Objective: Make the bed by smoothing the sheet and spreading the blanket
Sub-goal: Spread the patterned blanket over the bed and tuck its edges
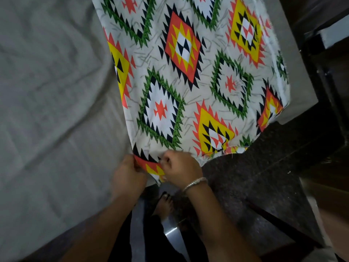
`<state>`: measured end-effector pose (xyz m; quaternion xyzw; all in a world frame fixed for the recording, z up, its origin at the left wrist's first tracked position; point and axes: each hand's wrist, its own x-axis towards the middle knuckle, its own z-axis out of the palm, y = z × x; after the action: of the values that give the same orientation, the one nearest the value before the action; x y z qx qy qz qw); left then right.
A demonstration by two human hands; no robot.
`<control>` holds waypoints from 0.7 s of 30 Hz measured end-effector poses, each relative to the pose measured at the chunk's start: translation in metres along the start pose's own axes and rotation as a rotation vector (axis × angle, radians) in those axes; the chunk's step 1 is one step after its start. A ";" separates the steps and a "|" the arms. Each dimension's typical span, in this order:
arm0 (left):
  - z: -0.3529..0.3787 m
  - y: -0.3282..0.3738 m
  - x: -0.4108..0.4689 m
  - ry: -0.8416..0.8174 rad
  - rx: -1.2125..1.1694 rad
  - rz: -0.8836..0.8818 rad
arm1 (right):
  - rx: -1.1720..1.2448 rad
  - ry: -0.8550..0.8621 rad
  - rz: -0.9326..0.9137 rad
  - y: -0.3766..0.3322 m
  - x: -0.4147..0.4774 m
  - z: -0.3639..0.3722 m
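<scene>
Left hand (128, 175) and right hand (181, 169) are pinching the near hem of the blanket (179, 76); its far end is running off-frame, with the sheet (47, 91) lying to its left.

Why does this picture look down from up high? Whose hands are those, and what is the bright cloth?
No machine here. A person wears a camera on the head, so the picture looks down as their eyes do. Their left hand and right hand, with a silver bracelet at the wrist, both pinch the near edge of a white blanket with orange, yellow and green diamond patterns. It lies over part of a wrinkled grey bed sheet. Below the hands is the person's bare foot.
</scene>
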<state>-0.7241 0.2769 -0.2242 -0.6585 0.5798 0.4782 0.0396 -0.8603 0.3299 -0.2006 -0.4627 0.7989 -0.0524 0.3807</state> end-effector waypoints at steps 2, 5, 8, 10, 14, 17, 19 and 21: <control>0.006 0.001 -0.010 0.029 -0.052 0.003 | 0.025 0.115 0.029 0.012 -0.003 -0.001; 0.021 0.007 -0.015 -0.086 -0.095 0.015 | 0.000 0.042 -0.026 0.017 -0.004 0.002; 0.035 0.002 -0.018 -0.123 -0.028 0.010 | -0.144 -0.064 -0.131 0.012 -0.010 0.012; 0.038 -0.004 -0.024 -0.052 -0.081 -0.019 | -0.169 -0.023 -0.166 0.007 -0.019 0.021; 0.041 -0.021 -0.037 0.018 -0.127 -0.032 | -0.168 -0.009 -0.222 -0.005 -0.034 0.043; 0.038 -0.021 -0.040 0.038 -0.083 -0.011 | -0.135 -0.122 -0.225 -0.003 -0.034 0.036; 0.033 -0.013 -0.041 0.139 0.021 -0.012 | -0.080 -0.146 -0.236 0.003 -0.030 0.020; 0.025 0.001 -0.039 0.314 0.013 -0.003 | -0.057 -0.076 -0.215 0.010 -0.021 0.001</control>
<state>-0.7342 0.3197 -0.2110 -0.7256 0.5811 0.3655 -0.0466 -0.8601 0.3519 -0.1942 -0.5581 0.7306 -0.0527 0.3899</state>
